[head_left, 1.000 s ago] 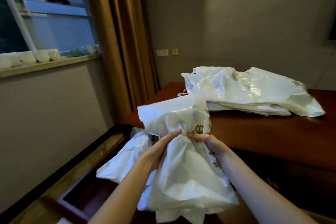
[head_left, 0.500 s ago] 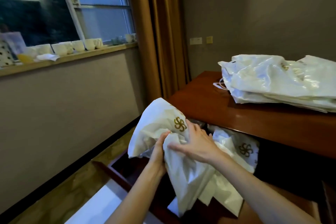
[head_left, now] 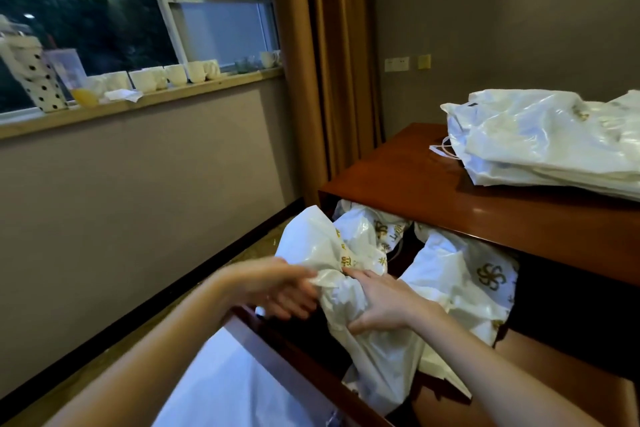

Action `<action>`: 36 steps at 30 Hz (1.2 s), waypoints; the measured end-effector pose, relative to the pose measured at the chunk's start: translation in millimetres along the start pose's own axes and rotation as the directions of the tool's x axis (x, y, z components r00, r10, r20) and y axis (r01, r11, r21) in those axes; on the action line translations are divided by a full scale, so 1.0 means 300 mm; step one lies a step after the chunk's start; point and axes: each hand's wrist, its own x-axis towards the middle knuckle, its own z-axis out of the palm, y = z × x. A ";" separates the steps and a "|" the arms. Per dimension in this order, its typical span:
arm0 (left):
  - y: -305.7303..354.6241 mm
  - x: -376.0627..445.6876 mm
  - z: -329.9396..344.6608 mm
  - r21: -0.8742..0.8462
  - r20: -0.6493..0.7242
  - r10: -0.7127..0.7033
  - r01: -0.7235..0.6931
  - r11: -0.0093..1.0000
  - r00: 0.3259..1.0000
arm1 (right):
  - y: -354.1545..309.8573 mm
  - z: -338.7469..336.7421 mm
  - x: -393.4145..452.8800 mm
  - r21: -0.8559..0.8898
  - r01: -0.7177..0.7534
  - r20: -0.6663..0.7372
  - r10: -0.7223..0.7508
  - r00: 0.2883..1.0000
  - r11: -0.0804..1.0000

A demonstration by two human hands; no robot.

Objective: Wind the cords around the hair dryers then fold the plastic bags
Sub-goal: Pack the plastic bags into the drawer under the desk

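A white plastic bag [head_left: 349,308] with gold print hangs bunched between my hands, over an open wooden drawer [head_left: 298,354]. My left hand [head_left: 277,288] pinches the bag's crumpled neck from the left. My right hand [head_left: 384,305] grips the same bag just below, fingers curled round it. More white bags with gold flower logos [head_left: 460,281] lie stuffed in the drawer under the desk top. A pile of flattened white bags [head_left: 540,142] rests on the wooden desk [head_left: 415,191] at the right. No hair dryer shows.
A windowsill [head_left: 145,100] at the left carries several white cups, a dotted carton and a drink cup. Brown curtains [head_left: 325,55] hang by the desk's far corner. A white surface [head_left: 228,388] lies low in front of the drawer.
The view swung further right and down. My hands lowered the bunched bag toward the open drawer, and my right hand slid down to grip it below the neck.
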 end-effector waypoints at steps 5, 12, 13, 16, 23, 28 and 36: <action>0.053 0.072 -0.013 0.480 -0.492 0.512 -0.271 0.835 0.704 | -0.002 -0.005 0.011 -0.015 -0.004 0.028 0.004 1.000 1.000; -0.026 0.230 0.053 0.737 -0.308 0.471 -0.106 0.668 0.827 | -0.001 -0.005 0.021 0.036 -0.025 0.086 0.022 0.996 0.999; -0.038 0.226 0.051 0.744 -0.305 0.442 -0.078 0.663 0.844 | -0.002 -0.007 0.023 0.041 -0.019 0.121 0.014 0.993 0.999; -0.081 0.215 0.029 0.757 -0.271 0.362 -0.035 0.653 0.892 | -0.014 -0.030 0.030 0.121 -0.032 0.248 0.001 0.969 0.992; -0.136 0.217 -0.025 0.712 -0.253 0.335 -0.060 0.699 0.908 | -0.171 0.134 -0.022 -0.002 -0.022 -0.202 0.021 0.979 1.000; -0.142 0.227 -0.016 0.796 -0.299 0.510 -0.084 0.600 0.807 | -0.198 0.211 -0.005 0.013 -0.083 -0.392 0.082 0.917 0.996; -0.081 0.290 -0.034 0.871 -0.331 0.316 0.159 0.465 0.889 | -0.173 0.143 -0.037 0.022 0.061 -0.188 -0.056 0.981 0.998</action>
